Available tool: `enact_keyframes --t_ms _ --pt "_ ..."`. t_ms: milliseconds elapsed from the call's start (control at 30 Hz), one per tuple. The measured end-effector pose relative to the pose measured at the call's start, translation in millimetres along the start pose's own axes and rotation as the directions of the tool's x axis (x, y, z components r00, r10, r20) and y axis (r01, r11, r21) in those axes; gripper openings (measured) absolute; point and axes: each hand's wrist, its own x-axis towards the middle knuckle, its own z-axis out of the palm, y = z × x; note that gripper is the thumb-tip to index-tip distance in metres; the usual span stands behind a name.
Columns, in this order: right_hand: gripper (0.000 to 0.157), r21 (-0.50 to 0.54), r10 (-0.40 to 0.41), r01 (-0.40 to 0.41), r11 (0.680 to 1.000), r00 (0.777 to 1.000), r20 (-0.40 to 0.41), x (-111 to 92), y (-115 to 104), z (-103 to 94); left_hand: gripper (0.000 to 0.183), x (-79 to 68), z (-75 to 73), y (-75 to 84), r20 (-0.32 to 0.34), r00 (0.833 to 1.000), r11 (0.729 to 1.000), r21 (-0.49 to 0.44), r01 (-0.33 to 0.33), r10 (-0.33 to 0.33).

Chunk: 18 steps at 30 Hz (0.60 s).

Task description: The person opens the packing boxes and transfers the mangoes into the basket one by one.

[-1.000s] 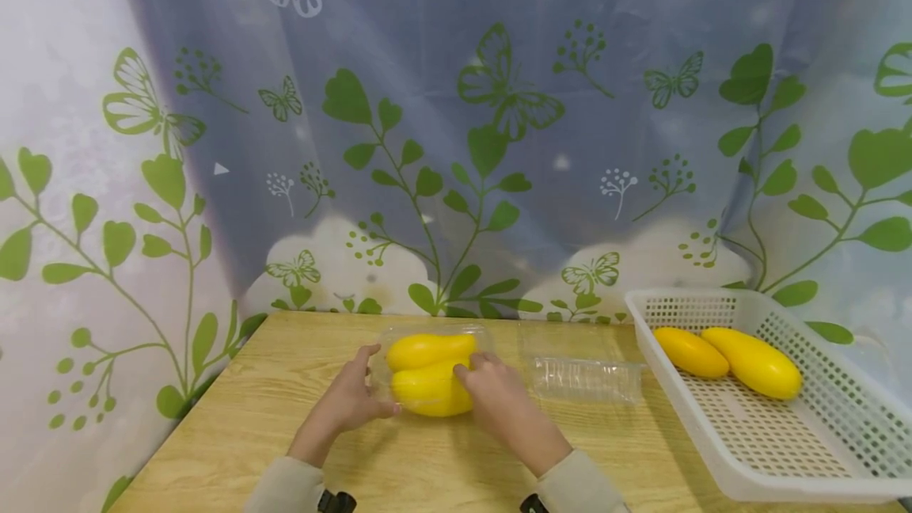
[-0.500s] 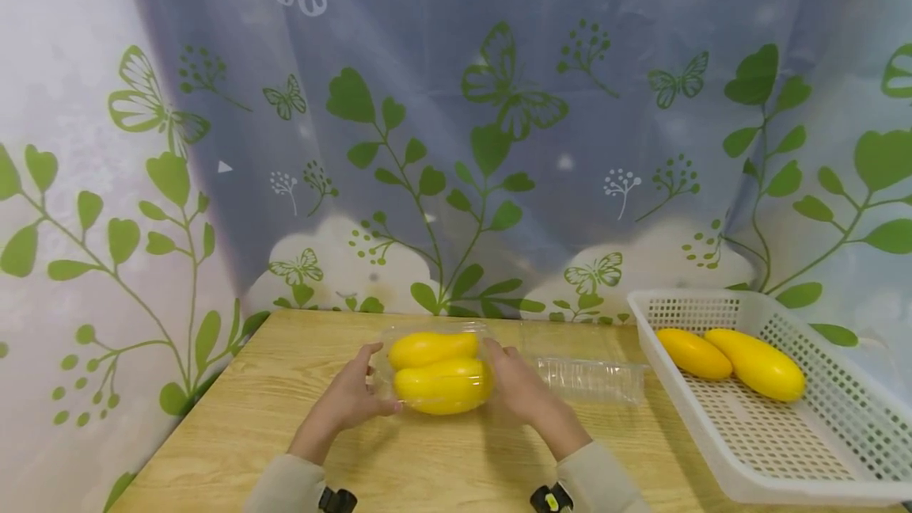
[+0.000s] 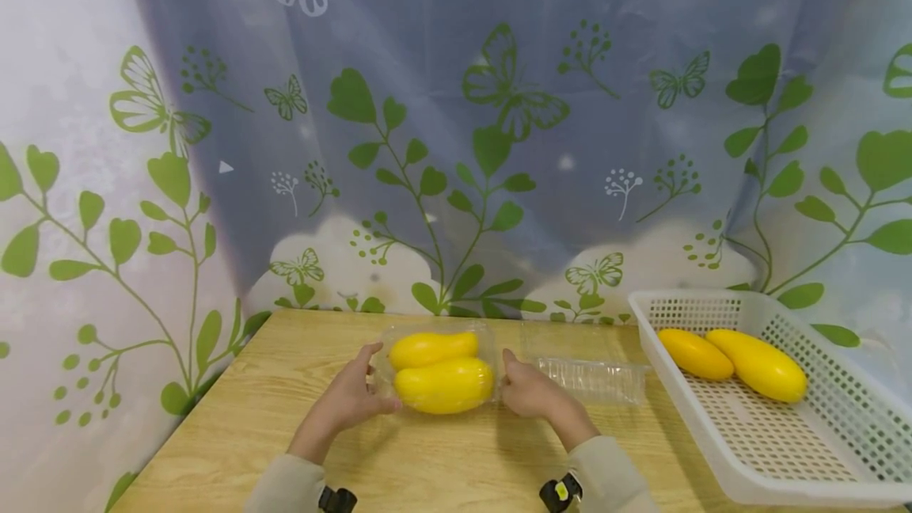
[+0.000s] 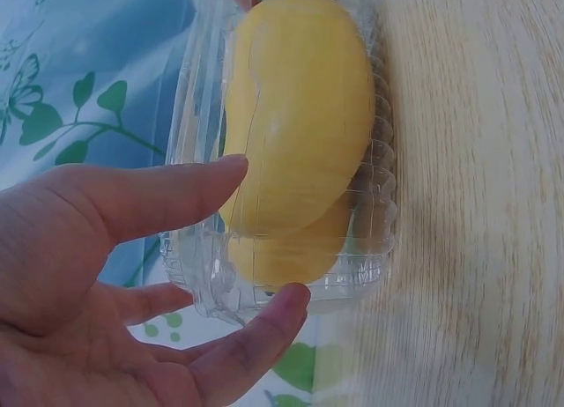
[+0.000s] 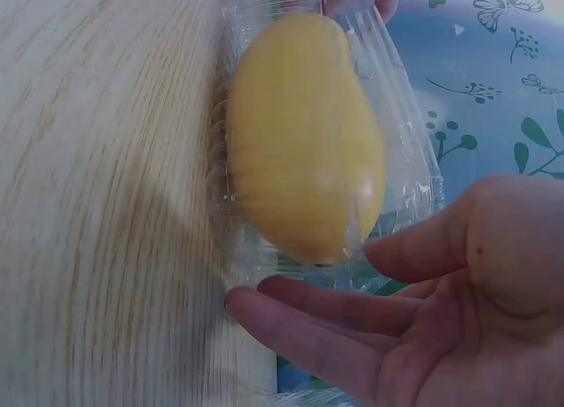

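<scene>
Patterned curtain (image 3: 420, 46) stands behind the tabletop (image 3: 435, 465), whose wood extends leftward and toward the person. White basket (image 3: 677, 410) sits at the right, its left rim just beside a second clear container (image 3: 587, 381). First clear container (image 4: 198, 134) lies near the back edge. Left hand (image 3: 351, 394): fingers spread wide, straddling its left end. Right hand (image 3: 530, 389): fingers extended, just beside its right end; contact cannot be told. Two yellow fruits (image 3: 443, 385) lie side by side inside it.

Left hand (image 4: 97, 345) cut by left wrist view's edge; basket (image 3: 791, 442) by head view's right edge.
</scene>
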Motion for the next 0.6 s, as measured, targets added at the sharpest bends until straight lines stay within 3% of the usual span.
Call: enact_keyframes --t_ms 300,533,600 --pt "0.065 0.044 0.003 -0.002 0.999 1.000 -0.004 0.1 2.9 1.3 0.098 1.4 -0.5 -0.6 0.000 1.000 1.000 0.006 -0.005 0.005" --pt "0.055 0.090 -0.005 0.005 0.996 1.000 0.003 1.8 2.8 4.6 0.091 -0.1 1.4 0.5 -0.016 1.000 1.000 0.000 -0.024 0.024" --pt "0.059 0.093 -0.001 0.001 0.996 1.000 0.002 1.7 2.7 5.3 0.089 0.0 2.0 0.0 -0.019 0.999 1.000 0.001 -0.029 0.029"
